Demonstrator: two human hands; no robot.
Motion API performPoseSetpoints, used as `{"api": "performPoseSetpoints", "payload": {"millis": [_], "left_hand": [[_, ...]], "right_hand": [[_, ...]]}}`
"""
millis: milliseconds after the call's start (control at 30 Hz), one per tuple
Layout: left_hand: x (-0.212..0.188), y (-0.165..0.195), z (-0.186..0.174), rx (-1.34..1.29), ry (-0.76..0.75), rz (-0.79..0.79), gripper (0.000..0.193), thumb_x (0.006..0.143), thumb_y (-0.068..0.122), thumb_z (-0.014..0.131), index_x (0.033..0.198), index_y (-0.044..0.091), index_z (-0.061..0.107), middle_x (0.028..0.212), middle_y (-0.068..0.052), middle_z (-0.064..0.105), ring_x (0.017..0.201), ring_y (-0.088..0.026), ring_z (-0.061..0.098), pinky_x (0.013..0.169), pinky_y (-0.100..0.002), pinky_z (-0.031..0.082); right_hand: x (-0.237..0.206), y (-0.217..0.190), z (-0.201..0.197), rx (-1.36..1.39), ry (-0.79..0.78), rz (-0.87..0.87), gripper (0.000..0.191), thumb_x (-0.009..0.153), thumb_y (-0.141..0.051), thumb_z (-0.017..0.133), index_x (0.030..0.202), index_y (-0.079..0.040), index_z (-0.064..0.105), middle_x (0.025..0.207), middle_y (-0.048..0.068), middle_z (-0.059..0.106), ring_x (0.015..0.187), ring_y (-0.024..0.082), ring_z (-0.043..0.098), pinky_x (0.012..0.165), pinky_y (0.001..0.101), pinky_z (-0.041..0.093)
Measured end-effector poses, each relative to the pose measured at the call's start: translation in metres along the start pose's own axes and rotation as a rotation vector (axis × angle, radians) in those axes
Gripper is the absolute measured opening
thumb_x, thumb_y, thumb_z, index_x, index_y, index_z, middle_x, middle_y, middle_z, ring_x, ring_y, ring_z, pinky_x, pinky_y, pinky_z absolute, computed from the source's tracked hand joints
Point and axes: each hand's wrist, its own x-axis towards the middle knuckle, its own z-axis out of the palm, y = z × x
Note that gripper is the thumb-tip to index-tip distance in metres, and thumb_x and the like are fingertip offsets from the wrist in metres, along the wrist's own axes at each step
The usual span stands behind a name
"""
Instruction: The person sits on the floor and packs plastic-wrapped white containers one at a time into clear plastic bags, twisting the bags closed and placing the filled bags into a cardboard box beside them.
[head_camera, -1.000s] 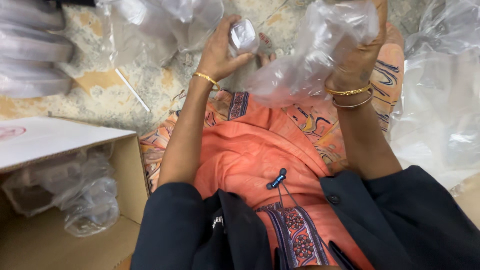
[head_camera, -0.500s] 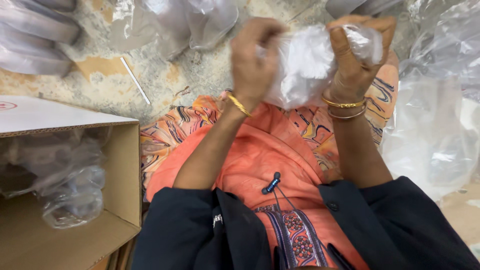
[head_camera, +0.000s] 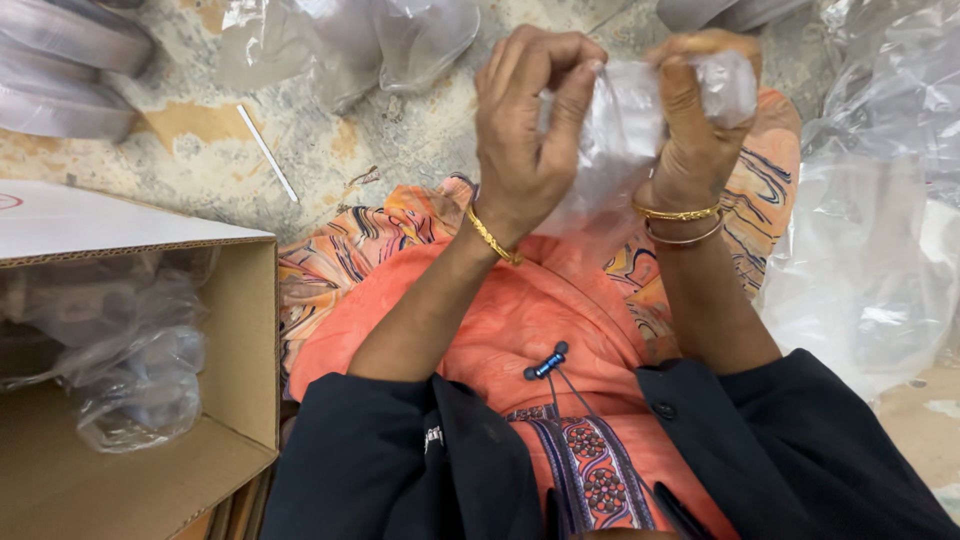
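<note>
Plastic bag (head_camera: 610, 150) is now bunched up tight between both hands, held up over the lap, roughly chest-high in the head view. A second ago the hands were apart, the left one pinching a small clear wad and the right one up inside a big loose sheet; half a second ago they came together, and now they're closed in close, so the plastic looks more gathered and compact than it was. Left hand (head_camera: 525, 130) has its fingers curled over the near side of the bag, right hand (head_camera: 695, 120) clamps the far side with the thumb on top, both closed on it. What's inside the bag, if anything, I honestly can't tell, since the fingers and the crinkly film cover it. Off to the left there's an open cardboard box (head_camera: 240, 340) with more clear bags (head_camera: 130, 370) in it, cut off by the frame edge. More loose plastic (head_camera: 880, 230) lies on the right and on the floor (head_camera: 330, 130) ahead, plus a thin white stick (head_camera: 267, 152).
</note>
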Motion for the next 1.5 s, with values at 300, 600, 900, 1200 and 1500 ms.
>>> {"api": "performPoseSetpoints", "payload": {"millis": [300,600,900,1200,1500], "left_hand": [[-0.003,-0.004,-0.001,0.024,-0.054,-0.056,0.009,0.098,0.016,0.069,0.106,0.012,0.067,0.095,0.005,0.068,0.082,-0.016,0.061,0.097,-0.035,0.042],[-0.003,-0.006,-0.001,0.024,-0.095,0.247,0.043,0.088,0.028,0.075,0.113,-0.002,0.056,0.114,-0.015,0.053,0.105,-0.031,0.049,0.095,-0.040,0.037],[-0.024,-0.032,0.006,-0.741,-0.280,-0.037,0.013,0.107,0.021,0.064,0.109,0.010,0.057,0.090,0.000,0.057,0.088,-0.012,0.054,0.103,-0.032,0.041],[-0.029,-0.061,-0.084,-0.890,-0.496,-0.487,0.046,0.084,0.004,0.075,0.122,0.007,0.048,0.089,0.004,0.053,0.067,-0.003,0.043,0.056,-0.020,0.032],[-0.035,-0.201,0.005,0.428,0.127,-0.519,0.012,0.104,0.015,0.061,0.113,0.011,0.067,0.084,-0.015,0.075,0.071,-0.019,0.068,0.064,-0.035,0.048]], "right_hand": [[0.000,0.003,-0.001,0.138,-0.020,0.003,0.028,0.107,0.005,0.080,0.107,-0.006,0.054,0.103,0.006,0.064,0.086,0.011,0.055,0.083,0.0232,0.046],[-0.003,0.006,-0.003,0.016,0.038,0.005,0.021,0.100,-0.013,0.076,0.109,-0.007,0.057,0.097,0.000,0.059,0.085,0.009,0.055,0.081,0.0222,0.046],[-0.013,0.019,-0.002,-0.073,-0.188,0.015,0.034,0.114,-0.034,0.063,0.096,-0.006,0.056,0.105,0.001,0.057,0.094,0.010,0.049,0.086,0.0232,0.041],[0.010,0.003,-0.065,-0.147,-0.466,0.661,0.029,0.103,-0.022,0.075,0.081,-0.013,0.057,0.076,-0.005,0.050,0.070,0.007,0.044,0.063,0.0247,0.037],[0.081,0.148,-0.050,-1.181,-0.457,-0.074,0.026,0.093,-0.027,0.079,0.100,-0.004,0.070,0.076,0.016,0.067,0.066,0.028,0.065,0.062,0.0416,0.050]]}}
